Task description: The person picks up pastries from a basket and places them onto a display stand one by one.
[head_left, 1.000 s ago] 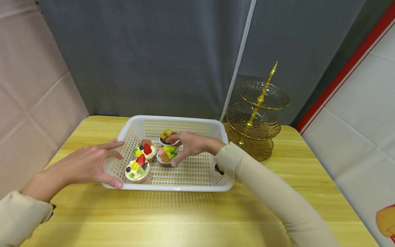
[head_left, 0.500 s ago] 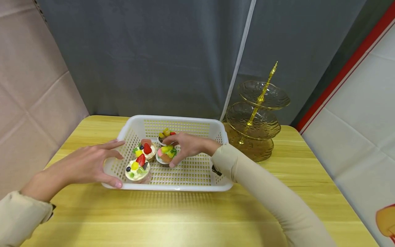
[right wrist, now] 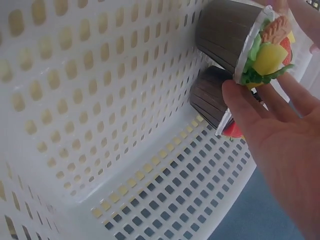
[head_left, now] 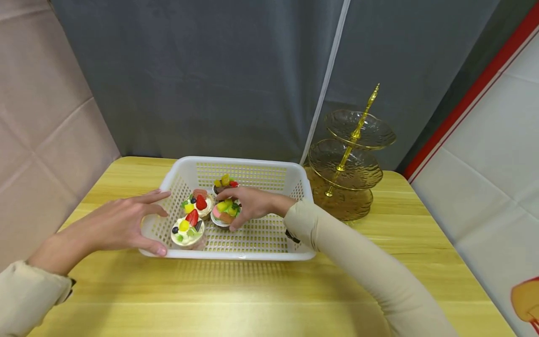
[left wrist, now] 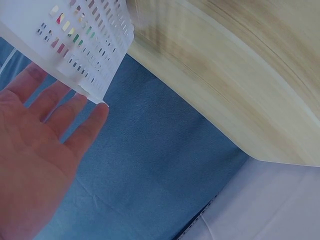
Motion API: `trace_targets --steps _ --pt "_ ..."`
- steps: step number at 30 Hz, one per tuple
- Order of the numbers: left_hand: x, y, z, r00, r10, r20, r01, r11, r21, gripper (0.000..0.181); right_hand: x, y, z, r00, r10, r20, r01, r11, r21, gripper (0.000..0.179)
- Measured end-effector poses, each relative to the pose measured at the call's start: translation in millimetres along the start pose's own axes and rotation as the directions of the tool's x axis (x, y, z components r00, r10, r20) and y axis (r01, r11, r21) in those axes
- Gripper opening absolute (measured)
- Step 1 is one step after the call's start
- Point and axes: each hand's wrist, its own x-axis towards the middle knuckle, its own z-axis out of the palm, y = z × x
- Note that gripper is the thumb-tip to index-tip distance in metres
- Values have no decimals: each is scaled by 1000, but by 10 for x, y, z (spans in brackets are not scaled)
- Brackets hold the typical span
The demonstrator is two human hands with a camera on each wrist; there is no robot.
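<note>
Inside a white plastic basket (head_left: 240, 256) sit several cupcakes topped with fruit. My right hand (head_left: 261, 203) reaches in and grips a cupcake (head_left: 222, 216) with yellow and pink fruit, thumb on its near side and fingers on its far side. The right wrist view shows this cupcake's dark brown cup (right wrist: 222, 37) and the fingers at its rim. Just behind it stands another brown-cup cupcake (head_left: 218, 189), partly hidden by the fingers. Two cream cupcakes, a rear one (head_left: 204, 211) and a front one (head_left: 185, 238), are at the left. My left hand (head_left: 120, 224) touches the basket's left end, fingers spread and fairly straight.
A three-tier glass stand (head_left: 346, 180) with gold rims and a gold post stands right of the basket, at the back of the wooden table (head_left: 261, 295). A grey curtain (head_left: 202, 84) hangs behind, and pale cloths (head_left: 46, 117) flank both sides.
My right hand has moved slightly left, and the two brown-cup cupcakes have shifted left with it. The left hand and the basket look nearly the same.
</note>
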Motion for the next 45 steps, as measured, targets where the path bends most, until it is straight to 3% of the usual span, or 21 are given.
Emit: trace_targets --steps 7,18,26,34,45 --pt "2 -9 -1 1000 7 -5 -7 1000 5 82 39 0 16 999 -33 0 33 999 -24 80" --pt "0 18 3 1000 -11 -19 11 1000 -2 84 81 24 76 1000 25 8 -25 999 -28 83" --pt "-4 17 8 1000 -10 -18 10 1000 -7 83 112 15 100 1000 20 20 -18 997 -71 85" --pt "0 15 11 1000 -18 -10 18 1000 -6 84 111 35 113 999 35 4 -35 999 -27 84" --pt "-6 9 11 1000 -17 -15 17 1000 -4 83 104 20 133 999 -3 -41 -1 996 -85 76"
